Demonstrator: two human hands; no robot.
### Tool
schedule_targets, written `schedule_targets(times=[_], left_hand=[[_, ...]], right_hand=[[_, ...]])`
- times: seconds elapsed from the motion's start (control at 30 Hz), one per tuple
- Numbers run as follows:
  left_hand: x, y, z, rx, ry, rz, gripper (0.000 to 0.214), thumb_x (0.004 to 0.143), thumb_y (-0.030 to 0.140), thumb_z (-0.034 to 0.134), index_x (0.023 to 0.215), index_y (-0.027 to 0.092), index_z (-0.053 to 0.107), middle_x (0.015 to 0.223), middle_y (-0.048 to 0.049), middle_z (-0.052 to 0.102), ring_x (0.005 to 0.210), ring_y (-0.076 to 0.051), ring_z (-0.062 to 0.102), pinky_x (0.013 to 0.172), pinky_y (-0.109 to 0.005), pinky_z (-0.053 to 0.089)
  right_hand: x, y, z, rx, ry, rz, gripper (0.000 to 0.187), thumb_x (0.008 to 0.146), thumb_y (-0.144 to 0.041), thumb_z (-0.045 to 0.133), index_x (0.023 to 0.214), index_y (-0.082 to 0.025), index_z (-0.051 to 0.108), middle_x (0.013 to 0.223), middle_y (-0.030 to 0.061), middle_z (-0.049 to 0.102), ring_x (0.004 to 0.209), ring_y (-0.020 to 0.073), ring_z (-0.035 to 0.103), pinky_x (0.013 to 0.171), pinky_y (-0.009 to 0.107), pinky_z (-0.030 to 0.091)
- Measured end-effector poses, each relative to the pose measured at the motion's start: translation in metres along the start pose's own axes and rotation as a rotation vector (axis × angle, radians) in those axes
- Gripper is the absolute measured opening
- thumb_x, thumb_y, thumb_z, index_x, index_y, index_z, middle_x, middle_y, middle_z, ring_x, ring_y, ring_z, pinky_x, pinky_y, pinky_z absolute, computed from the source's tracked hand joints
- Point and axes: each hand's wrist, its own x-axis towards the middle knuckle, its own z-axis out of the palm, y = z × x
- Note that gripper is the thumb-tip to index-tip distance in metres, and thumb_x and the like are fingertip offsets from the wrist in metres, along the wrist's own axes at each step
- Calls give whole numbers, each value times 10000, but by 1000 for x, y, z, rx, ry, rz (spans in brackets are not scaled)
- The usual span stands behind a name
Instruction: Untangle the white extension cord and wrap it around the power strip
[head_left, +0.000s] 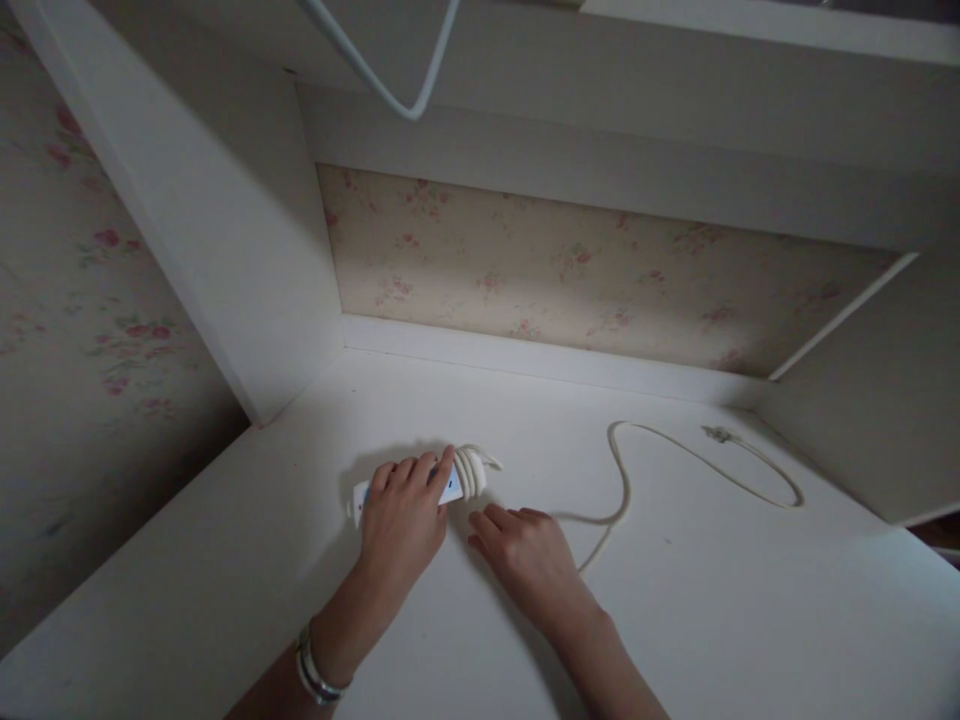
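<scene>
My left hand (409,505) is closed over a white power strip (454,485) with blue on its socket face, lying tilted on the desk. Several turns of its pale cord (469,472) wrap around the right end of the strip. Just right of the strip, my right hand (517,550) has its fingers curled together on the cord; the fingertips partly hide it. From behind that hand the loose cord snakes across the desk to the right, crossing itself once, and ends in a plug (718,434) near the back right.
The white desk (720,600) has a side panel (217,200) on the left and another (847,410) on the right. Floral wallpaper (570,275) shows at the back beneath a white shelf (600,120). A bent pale rod or cable (412,108) hangs at the top.
</scene>
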Motion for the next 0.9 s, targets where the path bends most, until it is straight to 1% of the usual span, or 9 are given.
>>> schedule_targets(times=[0.2,0.27,0.33,0.4,0.5,0.6,0.7,0.8,0.9], left_hand=[[0,3,2,9,-27,9,627,774,90,549,1372,244,439,1166,-83,636,1048,-280,556,930,-470,358],[1,1,2,14,-28,-15,625,773,105,562,1372,235,438,1168,-87,635,1047,-285,552,931,-475,354],[2,-1,2,15,-35,-23,622,767,112,579,1363,231,446,1173,-86,632,1045,-288,549,926,-474,353],[2,-2,1,4,-49,5,620,761,103,590,1352,232,455,1176,-79,630,1055,-283,542,929,-469,348],[1,2,-3,-41,-86,116,557,788,110,584,1318,247,480,1155,-67,634,1064,-267,535,934,-460,339],[-1,11,-9,-132,-152,282,481,825,140,572,1286,250,492,1137,-52,635,1063,-241,533,935,-438,334],[-4,22,-13,-250,-243,460,469,818,169,604,1266,251,490,1085,-27,641,1052,-216,536,945,-407,326],[-8,31,-15,-350,-312,593,474,806,192,629,1255,249,488,1033,-15,644,1033,-207,541,951,-395,323],[-12,35,-18,-424,-328,656,441,787,171,630,1207,247,520,1015,-14,646,1019,-208,547,947,-395,328]], right_hand=[[-3,-2,-10,-36,-4,121,226,768,-13,581,833,-228,603,831,11,661,587,140,557,628,312,346],[-3,0,-15,-28,116,164,198,808,-47,571,853,-234,619,844,11,674,690,164,593,836,384,369],[-3,3,-19,-14,273,209,160,860,-105,568,891,-249,631,880,2,690,830,188,619,1028,508,234],[-2,7,-22,9,403,217,116,886,-167,583,913,-266,638,942,-10,703,963,202,615,1093,565,97],[1,14,-23,84,543,209,91,890,-223,605,952,-276,646,978,-19,713,1037,204,601,1111,554,103],[2,22,-18,200,601,262,136,933,-221,523,1003,-239,639,926,6,716,948,175,626,1075,473,264],[-1,30,-10,275,572,403,239,976,-261,406,985,-191,634,840,42,706,744,145,635,823,310,458],[-3,39,-2,288,501,631,360,986,-384,343,970,-173,634,711,49,672,591,152,599,569,248,422],[-4,46,4,308,422,740,431,983,-457,300,980,-174,625,660,40,643,564,154,587,546,237,389]])
